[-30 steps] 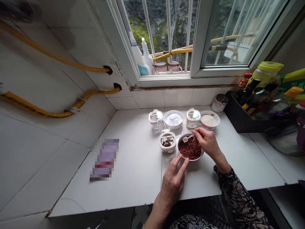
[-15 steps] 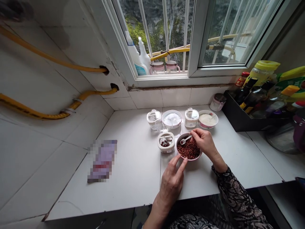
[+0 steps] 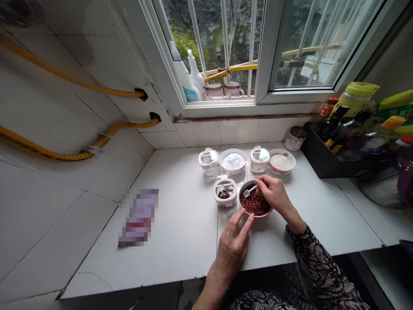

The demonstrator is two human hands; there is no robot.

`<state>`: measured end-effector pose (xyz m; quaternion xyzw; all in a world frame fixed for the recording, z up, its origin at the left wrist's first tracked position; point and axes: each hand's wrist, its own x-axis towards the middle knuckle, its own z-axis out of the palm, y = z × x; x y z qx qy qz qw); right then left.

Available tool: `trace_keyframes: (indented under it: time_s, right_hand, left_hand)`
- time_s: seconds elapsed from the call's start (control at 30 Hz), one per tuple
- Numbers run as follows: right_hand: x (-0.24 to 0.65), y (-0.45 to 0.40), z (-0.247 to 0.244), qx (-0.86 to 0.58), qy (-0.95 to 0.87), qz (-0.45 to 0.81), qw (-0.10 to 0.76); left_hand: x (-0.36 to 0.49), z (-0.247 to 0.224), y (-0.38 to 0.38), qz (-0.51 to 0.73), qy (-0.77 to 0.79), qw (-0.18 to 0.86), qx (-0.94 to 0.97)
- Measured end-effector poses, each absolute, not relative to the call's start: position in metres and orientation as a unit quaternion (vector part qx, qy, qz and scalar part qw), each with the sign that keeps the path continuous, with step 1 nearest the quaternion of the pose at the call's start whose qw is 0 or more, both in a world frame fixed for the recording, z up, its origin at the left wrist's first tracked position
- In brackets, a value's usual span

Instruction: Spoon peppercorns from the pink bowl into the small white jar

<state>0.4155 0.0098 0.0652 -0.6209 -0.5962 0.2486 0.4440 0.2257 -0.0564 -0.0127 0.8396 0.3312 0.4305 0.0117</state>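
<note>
- Widest lane: bare counter (image 3: 183,228), centre-left, between blurred purple packet (image 3: 139,219) and left hand (image 3: 232,247).
- Second lane: counter right of right hand (image 3: 274,193), up to black box (image 3: 337,169).
- Grain bowl (image 3: 239,203), centre: white spoon (image 3: 247,193) and right hand obstruct from above, left fingertips at near rim.
- Open jar (image 3: 225,203) sits tight on its left.
- Behind: closed jar (image 3: 260,165) and white-filled bowl (image 3: 282,173) crowd the approach.

the right sleeve (image 3: 322,265) i see is black and pale pink, a curling lace-like pattern down to the wrist (image 3: 296,220). the left hand (image 3: 232,245) and forearm (image 3: 213,282) are bare.
</note>
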Motion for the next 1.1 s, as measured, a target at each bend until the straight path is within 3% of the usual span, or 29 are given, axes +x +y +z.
trace_keyframes:
  time_s: [0.8, 1.0, 1.1]
  right_hand:
    - [0.421, 0.015, 0.075, -0.532, -0.456, 0.477, 0.530]
    - [0.388, 0.010, 0.074, -0.497, -0.524, 0.346, 0.599]
    - [0.376, 0.006, 0.069, -0.450, -0.662, 0.200, 0.565]
  left_hand:
    - [0.226, -0.012, -0.056, 0.431, 0.327, 0.010, 0.841]
    - [0.227, -0.015, -0.055, 0.435, 0.323, 0.010, 0.840]
    - [0.227, -0.016, -0.056, 0.441, 0.324, 0.007, 0.837]
